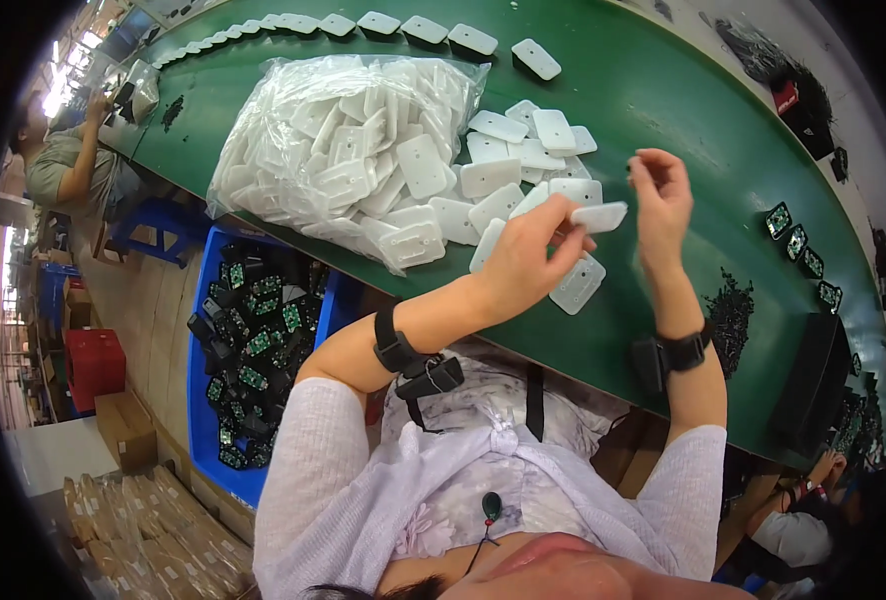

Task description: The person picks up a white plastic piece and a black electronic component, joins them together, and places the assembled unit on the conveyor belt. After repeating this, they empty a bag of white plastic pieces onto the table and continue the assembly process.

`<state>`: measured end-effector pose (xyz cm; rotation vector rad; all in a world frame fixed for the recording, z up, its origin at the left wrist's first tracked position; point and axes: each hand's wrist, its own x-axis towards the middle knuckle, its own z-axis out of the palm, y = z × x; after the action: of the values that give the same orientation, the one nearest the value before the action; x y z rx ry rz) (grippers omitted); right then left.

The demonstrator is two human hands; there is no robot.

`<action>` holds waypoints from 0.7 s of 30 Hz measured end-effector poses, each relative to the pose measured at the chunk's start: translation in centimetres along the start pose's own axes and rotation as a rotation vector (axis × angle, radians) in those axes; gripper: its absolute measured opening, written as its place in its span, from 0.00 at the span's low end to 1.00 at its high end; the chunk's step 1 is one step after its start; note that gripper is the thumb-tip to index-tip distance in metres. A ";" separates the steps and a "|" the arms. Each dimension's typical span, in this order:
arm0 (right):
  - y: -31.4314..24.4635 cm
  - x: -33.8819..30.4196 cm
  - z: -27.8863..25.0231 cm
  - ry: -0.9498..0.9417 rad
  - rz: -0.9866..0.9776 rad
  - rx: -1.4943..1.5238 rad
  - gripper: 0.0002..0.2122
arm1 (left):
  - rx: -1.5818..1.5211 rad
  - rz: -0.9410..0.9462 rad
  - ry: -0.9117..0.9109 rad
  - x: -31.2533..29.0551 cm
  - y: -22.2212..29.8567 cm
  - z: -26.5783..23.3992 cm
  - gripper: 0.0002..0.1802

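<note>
My left hand [535,258] grips a white plastic cover [601,216], a flat rounded rectangle, between thumb and fingers above the green table. Just to its right, my right hand [662,200] is raised with its fingers curled together in a pinch; anything between the fingertips is too small to make out. Below the left hand lies another white cover [577,284], flat on the table. More loose white covers [489,178] are heaped beyond and left of my hands, spilling from a clear plastic bag [263,130] packed with the same pieces.
Along the far edge of the green table [623,90] runs a row of white-topped pieces [425,30]. Dark small parts [729,320] lie right of my right wrist. A blue bin [203,440] with circuit-board pieces stands at lower left. People [73,170] sit at both sides.
</note>
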<state>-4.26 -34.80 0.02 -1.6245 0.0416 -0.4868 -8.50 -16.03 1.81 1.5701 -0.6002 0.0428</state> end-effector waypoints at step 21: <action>-2.9 -3.0 -5.8 0.307 -0.038 0.269 0.08 | -0.534 -0.540 -0.483 2.6 -1.3 5.9 0.09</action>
<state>-9.66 -38.95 2.15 -1.2790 0.1678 -0.7366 -7.71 -22.51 1.00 1.1659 -0.4825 -0.8564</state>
